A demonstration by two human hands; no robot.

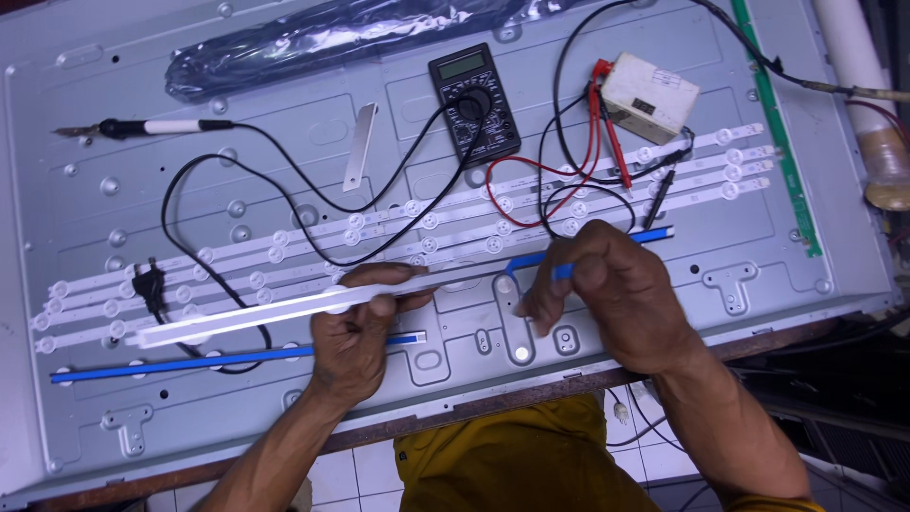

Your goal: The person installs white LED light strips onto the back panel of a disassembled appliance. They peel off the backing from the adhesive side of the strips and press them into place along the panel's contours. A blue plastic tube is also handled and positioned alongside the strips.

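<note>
Nearby, white strip (284, 308) in left hand (355, 341), panel edge (474, 403) close

both bare forearms reach up from the lower edge, the left hand (353, 334) knuckles-up with thumb and fingers curled in a closed grip, the right hand (607, 284) beside it, wrist bent, fingers bunched in a pinch with tips pointing left and down.

White tiled floor (351, 474), wooden table edge (531, 393), white pipe (853, 57)
</note>
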